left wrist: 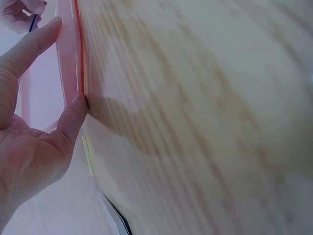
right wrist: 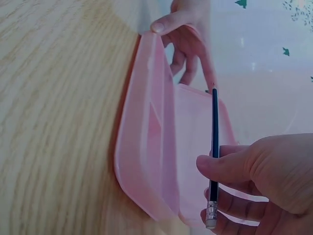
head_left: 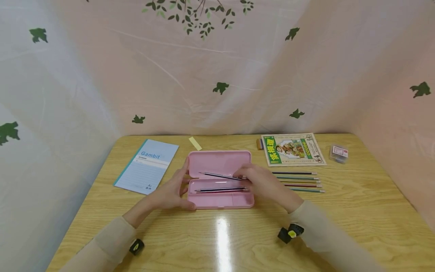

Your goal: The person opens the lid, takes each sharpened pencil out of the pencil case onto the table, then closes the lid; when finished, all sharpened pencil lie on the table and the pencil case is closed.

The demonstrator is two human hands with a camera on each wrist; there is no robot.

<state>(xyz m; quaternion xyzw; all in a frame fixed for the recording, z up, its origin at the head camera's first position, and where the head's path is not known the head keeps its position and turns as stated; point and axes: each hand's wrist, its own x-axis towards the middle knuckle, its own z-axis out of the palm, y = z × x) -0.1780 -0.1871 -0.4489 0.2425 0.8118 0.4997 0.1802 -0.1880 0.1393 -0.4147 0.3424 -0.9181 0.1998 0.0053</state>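
An open pink pencil case [head_left: 221, 202] lies on the table with its lid folded back. Dark and red pencils [head_left: 222, 190] rest in its long compartment. My left hand [head_left: 171, 190] spans the case's left end, thumb at the front corner and a finger up at the lid; its spread fingers show against the pink edge in the left wrist view. Between thumb and fingers, my right hand [head_left: 259, 183] pinches a dark pencil [right wrist: 214, 132] near its eraser end. That pencil is held over the case, its tip pointing left.
Right of the case, several pencils [head_left: 302, 178] lie in a row. Behind them are a booklet [head_left: 293, 149], a small eraser-like block [head_left: 259, 144] and a clear little box [head_left: 338, 153]. A blue notebook [head_left: 147, 166] lies left, a yellow strip [head_left: 195, 143] behind the case.
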